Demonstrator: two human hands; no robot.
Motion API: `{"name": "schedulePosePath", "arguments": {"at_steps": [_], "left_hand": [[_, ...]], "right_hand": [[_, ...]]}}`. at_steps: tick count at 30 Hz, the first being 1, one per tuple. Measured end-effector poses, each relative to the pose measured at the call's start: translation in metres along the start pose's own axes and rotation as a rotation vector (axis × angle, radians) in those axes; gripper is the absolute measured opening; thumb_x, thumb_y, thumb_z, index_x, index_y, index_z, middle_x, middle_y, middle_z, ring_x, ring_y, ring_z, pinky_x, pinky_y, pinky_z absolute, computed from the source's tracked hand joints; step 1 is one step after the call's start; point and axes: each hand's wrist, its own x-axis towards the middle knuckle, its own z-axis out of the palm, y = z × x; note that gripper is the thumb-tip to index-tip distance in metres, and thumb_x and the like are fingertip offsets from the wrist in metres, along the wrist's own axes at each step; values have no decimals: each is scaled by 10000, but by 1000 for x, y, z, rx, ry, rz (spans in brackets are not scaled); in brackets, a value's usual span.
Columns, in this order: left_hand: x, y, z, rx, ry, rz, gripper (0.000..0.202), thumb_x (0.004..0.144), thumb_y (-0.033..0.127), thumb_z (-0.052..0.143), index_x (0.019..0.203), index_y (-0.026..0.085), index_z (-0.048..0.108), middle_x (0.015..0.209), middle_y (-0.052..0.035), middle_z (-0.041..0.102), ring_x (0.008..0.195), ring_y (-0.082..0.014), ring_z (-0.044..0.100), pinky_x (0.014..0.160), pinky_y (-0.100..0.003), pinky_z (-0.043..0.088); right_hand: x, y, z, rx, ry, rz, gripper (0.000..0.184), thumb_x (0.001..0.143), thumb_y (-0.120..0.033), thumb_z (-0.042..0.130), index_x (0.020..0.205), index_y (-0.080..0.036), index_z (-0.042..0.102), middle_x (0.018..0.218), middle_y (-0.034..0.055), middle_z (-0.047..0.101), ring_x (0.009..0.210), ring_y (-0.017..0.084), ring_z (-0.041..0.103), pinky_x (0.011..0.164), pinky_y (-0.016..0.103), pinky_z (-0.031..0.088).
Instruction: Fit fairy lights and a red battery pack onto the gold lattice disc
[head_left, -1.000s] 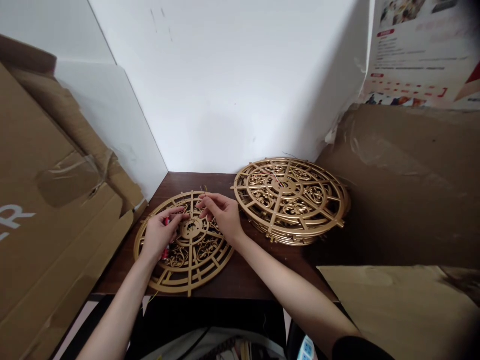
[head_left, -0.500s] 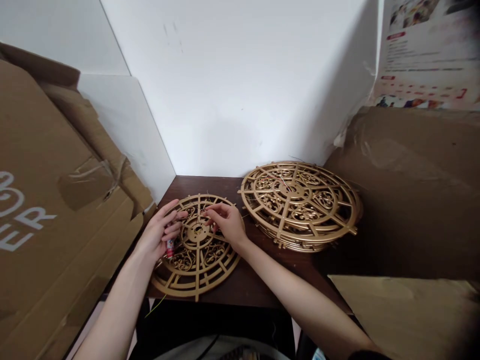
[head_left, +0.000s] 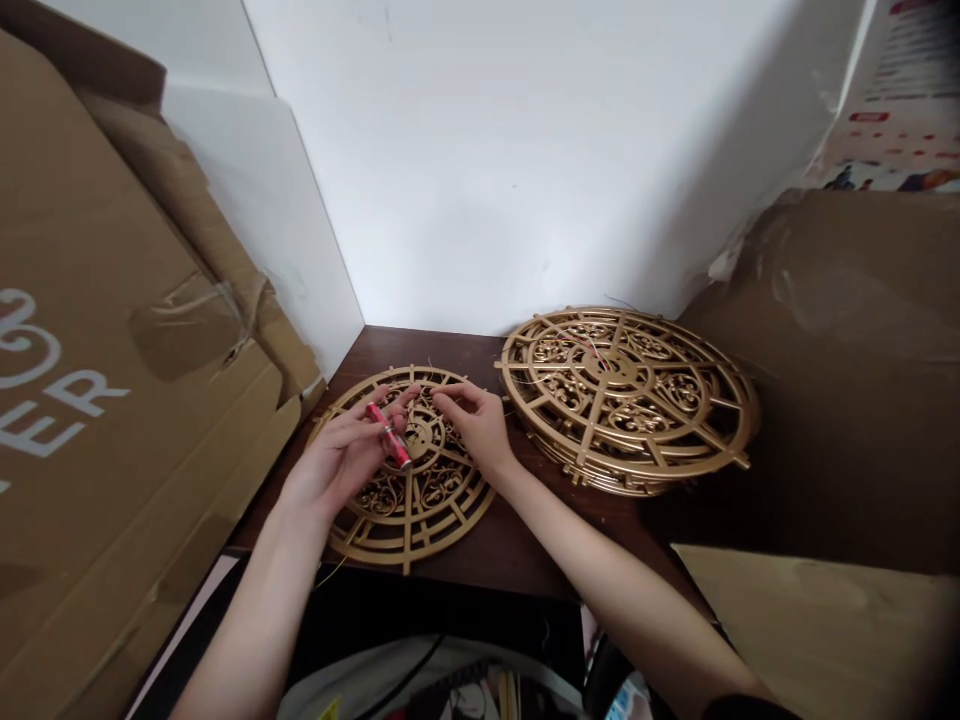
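Note:
A gold openwork disc [head_left: 406, 548], patterned with rings, spokes and scrolls, lies flat on the dark table below both hands. My left hand [head_left: 341, 455] is turned partly palm up over its left side, with a slim red tube [head_left: 390, 437] with pale markings held slantwise among the fingers. Over the disc's upper right, my right hand [head_left: 480, 425] pinches thumb and forefinger together; anything between them is too small to make out. The two hands' fingertips are close together above the disc's centre. A thin yellow wire [head_left: 331, 573] hangs off the disc's lower left edge.
To the right stands a stack of similar gold discs [head_left: 600, 425], with thin red and white wires on top. Cardboard boxes flank the dark table [head_left: 540, 545]: a lettered one [head_left: 135, 300] at left, a brown one [head_left: 862, 380] at right. Behind rises a white wall [head_left: 525, 150].
My left hand has rolled over, bringing the red tube from below the palm up across the fingers. My right hand stays pinched over the disc. The view has shifted slightly.

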Motion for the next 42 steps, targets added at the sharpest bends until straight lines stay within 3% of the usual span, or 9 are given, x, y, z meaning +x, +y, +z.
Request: {"name": "schedulePosePath", "arguments": {"at_steps": [4, 7, 11, 14, 20, 25, 32, 39, 42], "left_hand": [[1, 0, -8, 74, -7, 44, 421, 713, 7, 642, 1104, 143, 560, 1219, -177, 633, 729, -113, 632, 668, -238, 555], [6, -11, -12, 196, 28, 117, 520, 693, 77, 726, 1156, 177, 512, 1121, -153, 680, 650, -112, 618, 589, -243, 535], [10, -27, -7, 405, 4, 216, 467, 724, 246, 751, 1151, 182, 572, 1002, -94, 697, 523, -51, 471, 405, -142, 337], [11, -34, -2, 597, -27, 241, 395, 769, 335, 713, 1122, 170, 650, 940, -61, 679, 464, -19, 337, 370, -144, 214], [17, -41, -11, 815, -78, 324, 326, 821, 405, 660, 1036, 168, 725, 549, 45, 455, 440, -41, 307, 385, -167, 196], [13, -43, -16, 787, -128, 297, 299, 831, 410, 650, 996, 177, 737, 514, 61, 377, 423, -39, 280, 382, -169, 184], [10, -42, -15, 817, 1, 389, 255, 775, 374, 698, 929, 180, 761, 539, 24, 540, 400, -47, 342, 370, -186, 237], [11, -45, -15, 703, 42, 399, 314, 791, 372, 674, 1024, 168, 724, 834, -59, 694, 427, -25, 352, 347, -151, 249], [11, -45, -14, 595, 32, 381, 392, 814, 362, 646, 1162, 182, 634, 775, -29, 662, 440, -38, 377, 341, -132, 255]], "right_hand": [[0, -4, 0, 43, 8, 43, 168, 711, -306, 708, 798, -165, 737, 704, 22, 709, 589, 130, 576, 560, 245, 460], [0, -6, 1, 114, 9, 74, 175, 706, -294, 702, 807, -154, 726, 724, 32, 719, 601, 132, 594, 558, 245, 472], [1, -6, 0, 186, -8, 66, 186, 709, -301, 698, 815, -148, 700, 686, 21, 706, 542, 104, 562, 500, 218, 444], [2, -7, -1, 209, -17, 25, 218, 721, -339, 702, 832, -152, 684, 654, 7, 694, 462, 71, 493, 435, 195, 396], [-3, -19, 1, 293, -104, -28, 225, 752, -366, 694, 858, -168, 671, 669, 1, 696, 423, 53, 461, 386, 186, 349], [-4, -24, 1, 472, -158, 58, 206, 743, -338, 704, 870, -181, 663, 686, -6, 694, 486, 62, 501, 440, 191, 408], [-3, -23, 0, 570, -172, 95, 173, 717, -283, 718, 856, -180, 705, 686, -8, 678, 543, 63, 529, 481, 183, 424], [-1, -19, -2, 340, -120, 23, 224, 732, -349, 705, 872, -175, 712, 710, 4, 676, 560, 76, 535, 504, 205, 433], [-1, -14, -1, 189, -113, -7, 245, 743, -383, 694, 854, -164, 708, 672, 3, 664, 531, 85, 532, 486, 213, 431]]}}
